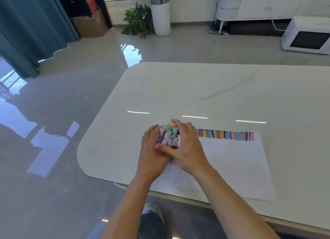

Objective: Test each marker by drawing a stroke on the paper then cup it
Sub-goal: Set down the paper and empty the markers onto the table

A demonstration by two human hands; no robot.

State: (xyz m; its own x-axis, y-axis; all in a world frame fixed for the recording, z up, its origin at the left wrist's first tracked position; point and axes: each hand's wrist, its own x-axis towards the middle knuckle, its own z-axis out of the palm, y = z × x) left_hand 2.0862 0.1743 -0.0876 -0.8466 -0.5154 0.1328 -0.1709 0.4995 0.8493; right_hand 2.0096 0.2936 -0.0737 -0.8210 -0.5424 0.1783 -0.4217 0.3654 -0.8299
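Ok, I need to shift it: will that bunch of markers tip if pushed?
Probably: the markers stand upright in a tight bunch, gripped by the left hand and right hand. On the glossy table it may slide first.

The wide white surface with rounded corners [178, 88] in front of you looks like polished stone. It is smooth and very glossy, with faint grey veins and bright lamp reflections. On it, the white rectangular sheet of paper [241, 163] is matt and flat, and the coloured ink strokes [225, 135] along its far edge are matt too. The white markers with coloured caps [169, 133] look like smooth plastic with a light shine. The grey tiled floor [71, 104] is glossy like a mirror. The teal curtain [26, 33] is soft matt cloth, and the brown box [89, 26] is matt cardboard. The tall white plant pot [161, 19] is smooth, but you cannot tell whether it is ceramic or plastic.
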